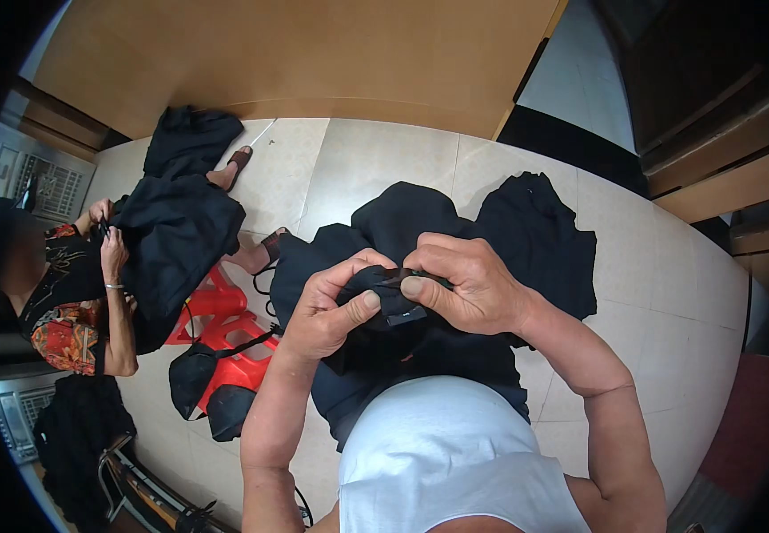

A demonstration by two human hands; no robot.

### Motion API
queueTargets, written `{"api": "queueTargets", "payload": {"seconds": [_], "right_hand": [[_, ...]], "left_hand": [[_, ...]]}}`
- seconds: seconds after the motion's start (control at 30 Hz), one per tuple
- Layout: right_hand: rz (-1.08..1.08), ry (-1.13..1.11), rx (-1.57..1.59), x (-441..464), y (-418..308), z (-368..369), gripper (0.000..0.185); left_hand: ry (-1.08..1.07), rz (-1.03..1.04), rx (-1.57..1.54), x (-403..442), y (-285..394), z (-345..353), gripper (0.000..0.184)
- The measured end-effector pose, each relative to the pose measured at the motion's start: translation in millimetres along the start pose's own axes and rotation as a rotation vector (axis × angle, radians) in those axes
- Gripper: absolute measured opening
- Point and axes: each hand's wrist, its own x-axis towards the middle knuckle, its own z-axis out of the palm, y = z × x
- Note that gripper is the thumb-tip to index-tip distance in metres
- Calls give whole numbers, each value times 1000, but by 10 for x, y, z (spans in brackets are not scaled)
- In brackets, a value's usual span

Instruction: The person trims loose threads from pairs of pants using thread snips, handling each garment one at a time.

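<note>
A black garment (406, 213) is spread over my lap and knees. In front of my chest, its bunched edge is pinched between both hands, with a small dark label hanging from it (406, 316). My left hand (329, 306) is closed on this edge, thumb on top and fingers curled behind. Close beside it, my right hand (473, 282) grips the same edge between thumb and bent forefinger. The fingertips hide part of the cloth, and I cannot make out anything small between them.
At the left, a seated person handles another black garment (184, 235). Between us stands a red plastic stool (235, 333) with black items on it. More black cloth (87, 435) lies at lower left. A wooden panel (286, 58) borders the tiled floor (384, 151).
</note>
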Motion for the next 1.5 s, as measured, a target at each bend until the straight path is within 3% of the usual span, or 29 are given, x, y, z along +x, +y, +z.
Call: {"api": "queueTargets", "payload": {"seconds": [0.43,0.77,0.93,1.1,1.23,1.4,1.5], "right_hand": [[23,61,-65,-15,12,-7,25],[30,29,89,16,-219,24,9],[-82,36,-194,-32,-173,116,9],[69,4,77,-42,-70,146,8],[211,30,480,-27,-124,131,7],[313,126,400,-63,-230,97,6],[246,82,310,-116,-196,213,6]], "left_hand": [[6,26,98,27,3,35,19],[-35,33,132,32,6,24,18],[0,-2,203,1,-22,0,15],[8,38,223,-3,6,94,13],[-1,35,202,16,14,94,13],[-26,2,195,-136,-34,13,15],[-34,0,187,-264,-71,-24,16]]}}
